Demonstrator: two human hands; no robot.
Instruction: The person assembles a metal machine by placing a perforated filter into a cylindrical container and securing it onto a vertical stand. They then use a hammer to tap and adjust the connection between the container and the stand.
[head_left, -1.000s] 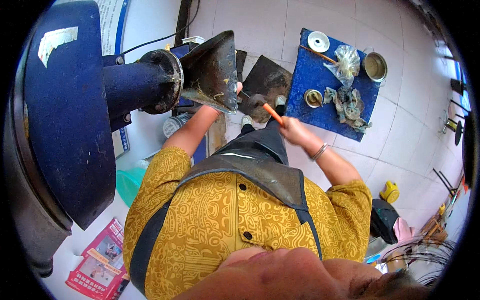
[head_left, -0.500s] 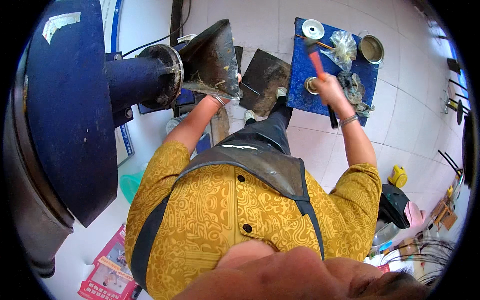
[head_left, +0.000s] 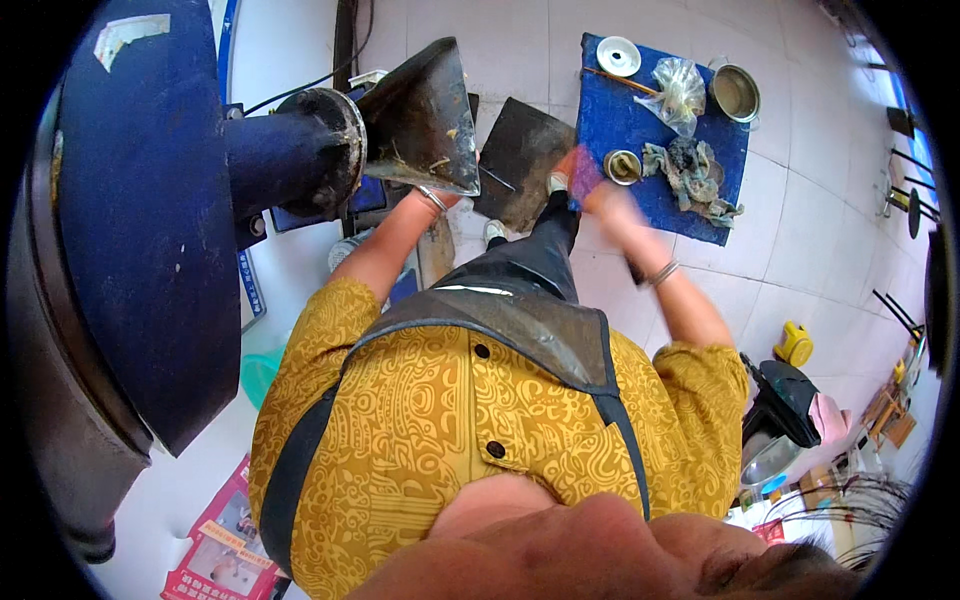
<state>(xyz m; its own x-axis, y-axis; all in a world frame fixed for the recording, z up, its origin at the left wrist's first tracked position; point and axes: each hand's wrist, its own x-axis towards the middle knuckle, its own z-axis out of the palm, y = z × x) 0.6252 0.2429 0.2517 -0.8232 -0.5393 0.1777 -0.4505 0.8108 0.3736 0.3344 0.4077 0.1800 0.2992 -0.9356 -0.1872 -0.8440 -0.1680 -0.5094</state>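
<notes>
My right hand [head_left: 612, 210] is closed round the handle of a hammer [head_left: 582, 178], which is smeared by motion. Its red-orange shaft shows over the near left edge of the blue table, and its dark grip end sticks out below the hand. My left hand [head_left: 446, 198] reaches behind the lower edge of a dark metal funnel-shaped hood [head_left: 425, 125], which hides most of its fingers. Just right of the hood, close to that hand, a thin metal rod [head_left: 498, 180] pokes out; what it belongs to is hidden.
A large blue machine housing [head_left: 145, 230] fills the left side, joined to the hood by a flanged pipe [head_left: 290, 150]. The blue table [head_left: 610, 110] bears a small tin [head_left: 622, 167], a plastic bag [head_left: 680, 95], a pot [head_left: 735, 93] and rags [head_left: 695, 180]. A dark plate [head_left: 525, 145] lies on the floor.
My right hand has swung the hammer left and nearer to me, from over the table toward the hood. The small tin now shows fully. My left hand stays behind the hood.
</notes>
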